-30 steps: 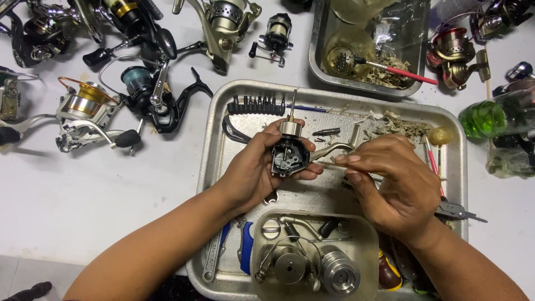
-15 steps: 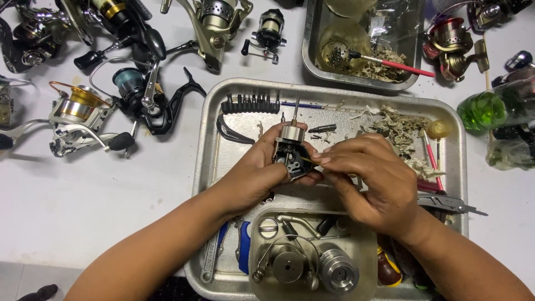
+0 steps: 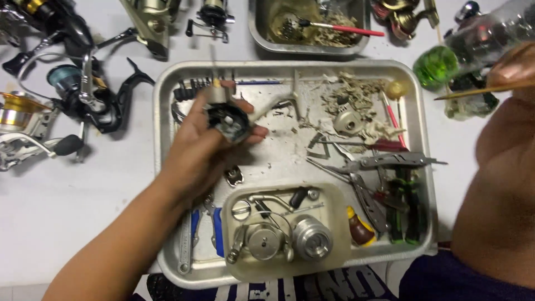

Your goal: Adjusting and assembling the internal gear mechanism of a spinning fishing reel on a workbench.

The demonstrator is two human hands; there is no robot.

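— What takes up most of the view?

— A large metal tray [image 3: 167,167] on the white table [image 3: 72,206], cluttered with tools and parts. Fishing reels [image 3: 83,100] lie on the table to its left, and a smaller metal pan [image 3: 262,39] with a red-handled brush [image 3: 345,29] sits beyond it.

— And inside the tray?

— A pale plastic dish [image 3: 334,245] at the near edge holds a silver spool [image 3: 312,237] and other reel parts. Right of it lie multi-tool pliers [image 3: 384,163] and green-handled tools [image 3: 409,206]. A heap of pale scraps [image 3: 356,92] sits at the far right.

— Where is the left hand?

— The left hand [image 3: 200,145] hovers over the tray's left half, palm up, cradling a dark reel body [image 3: 227,120]. The fingers curl loosely round it; the body rests on the fingertips, with the thumb [image 3: 253,134] against its near side. Its thin shaft [image 3: 214,67] sticks up away from the palm.

— The right hand?

— The right hand [image 3: 515,67] is up at the far right edge, well away from the reel body, pinched shut on a thin wooden stick [image 3: 479,91]. It is partly cut off by the frame.
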